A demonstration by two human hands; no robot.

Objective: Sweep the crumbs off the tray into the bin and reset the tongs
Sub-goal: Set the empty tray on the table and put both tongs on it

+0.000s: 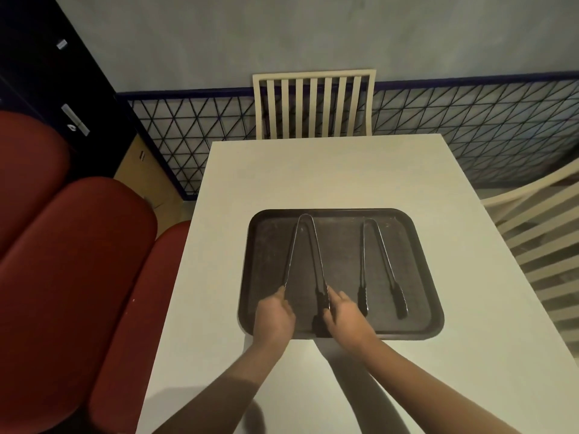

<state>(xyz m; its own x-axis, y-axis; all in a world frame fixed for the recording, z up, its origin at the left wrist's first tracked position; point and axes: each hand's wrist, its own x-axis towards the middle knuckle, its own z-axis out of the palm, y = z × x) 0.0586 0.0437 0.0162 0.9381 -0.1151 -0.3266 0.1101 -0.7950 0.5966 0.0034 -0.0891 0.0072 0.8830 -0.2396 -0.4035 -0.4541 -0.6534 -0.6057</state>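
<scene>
Both hands [308,314] apparently on tongs [305,255]

The one camera sits on my head, looking forward and down. It views the table [344,170] from close above, facing the far wall [282,36].

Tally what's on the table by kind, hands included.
Trays: 1, dark tray
Tongs: 2, left tongs with one arm held in each hand, right tongs lying free on the tray
Hands: 2, left hand, right hand
Total: 5
</scene>
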